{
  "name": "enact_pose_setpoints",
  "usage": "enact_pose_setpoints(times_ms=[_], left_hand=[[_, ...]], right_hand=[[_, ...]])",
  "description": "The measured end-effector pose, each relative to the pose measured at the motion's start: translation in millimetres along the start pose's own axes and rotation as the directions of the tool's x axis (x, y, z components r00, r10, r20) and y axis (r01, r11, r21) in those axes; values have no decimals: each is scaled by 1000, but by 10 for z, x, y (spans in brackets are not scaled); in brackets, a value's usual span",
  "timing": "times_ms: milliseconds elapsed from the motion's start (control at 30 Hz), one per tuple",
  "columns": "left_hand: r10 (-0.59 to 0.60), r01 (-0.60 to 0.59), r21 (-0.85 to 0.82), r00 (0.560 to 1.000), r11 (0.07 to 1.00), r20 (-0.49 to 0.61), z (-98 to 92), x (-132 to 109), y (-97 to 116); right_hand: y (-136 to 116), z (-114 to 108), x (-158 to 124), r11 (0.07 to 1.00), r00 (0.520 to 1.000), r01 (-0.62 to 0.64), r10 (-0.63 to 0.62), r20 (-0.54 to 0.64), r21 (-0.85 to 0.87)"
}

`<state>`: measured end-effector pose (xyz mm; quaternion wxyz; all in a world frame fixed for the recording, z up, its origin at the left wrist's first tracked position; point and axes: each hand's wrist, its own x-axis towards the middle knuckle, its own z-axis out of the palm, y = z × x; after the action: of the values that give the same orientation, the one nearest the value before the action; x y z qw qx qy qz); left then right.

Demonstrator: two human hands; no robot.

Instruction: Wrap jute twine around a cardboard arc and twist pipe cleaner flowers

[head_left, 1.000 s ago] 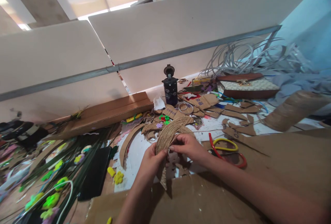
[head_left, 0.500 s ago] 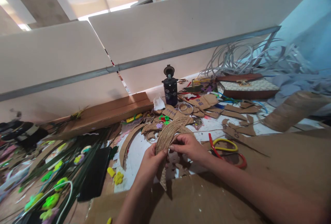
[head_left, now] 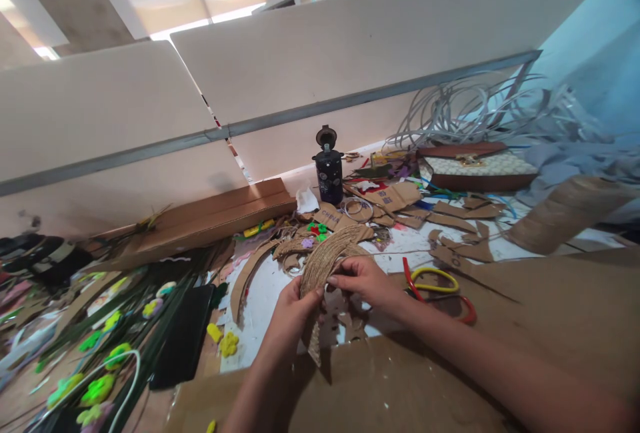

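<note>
A curved, twine-covered crescent (head_left: 326, 254) is held up over the work surface, its pointed lower end hanging below my hands. My left hand (head_left: 296, 306) is closed on its lower part, thumb on the near face. At its inner edge, my right hand (head_left: 361, 281) pinches with thumb and forefinger, touching the twine. A strand of twine (head_left: 400, 252) runs off to the right from beside that hand, toward a big spool of brown twine (head_left: 565, 216). Scissors with red and yellow handles (head_left: 434, 281) lie by my right forearm.
Cardboard offcuts (head_left: 400, 198) and a black bottle with its lid up (head_left: 329, 176) stand beyond my hands. At left lie a dark phone-like slab (head_left: 183, 336) and bright fuzzy flowers (head_left: 99, 390). A patterned handbag (head_left: 477, 170) and coiled pale tubing (head_left: 450, 113) sit at back right.
Almost nothing differs. Both hands keep their hold on the twine-covered crescent, with only a very slight shift of my right fingers.
</note>
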<state>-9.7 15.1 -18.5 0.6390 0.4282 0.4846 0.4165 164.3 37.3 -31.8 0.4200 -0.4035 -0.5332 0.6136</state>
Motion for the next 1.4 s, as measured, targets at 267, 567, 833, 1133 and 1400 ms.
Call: enact_pose_setpoints(times_ms=[267,567,833,1133,1400], left_hand=[[18,-18,27,1000,999,18,9,0,11],[-7,7,6,1000,1000,-5,18,-6,34],[-16,16,-4,1000,1000,9,-7,-1,23],[-5,4,43,1000,999,15,-3,-9,49],[33,-34,38,999,999,32,61,-20,43]], right_hand=[[65,31,-26,1000,999,4,-5,-48,-19],[60,10,-6,999,1000,-7,7,11,43],[3,-41,3,1000,999,0,1,46,-9],[20,3,-19,999,999,-34,34,-11,17],[166,135,-45,976,983,-85,115,-145,201]])
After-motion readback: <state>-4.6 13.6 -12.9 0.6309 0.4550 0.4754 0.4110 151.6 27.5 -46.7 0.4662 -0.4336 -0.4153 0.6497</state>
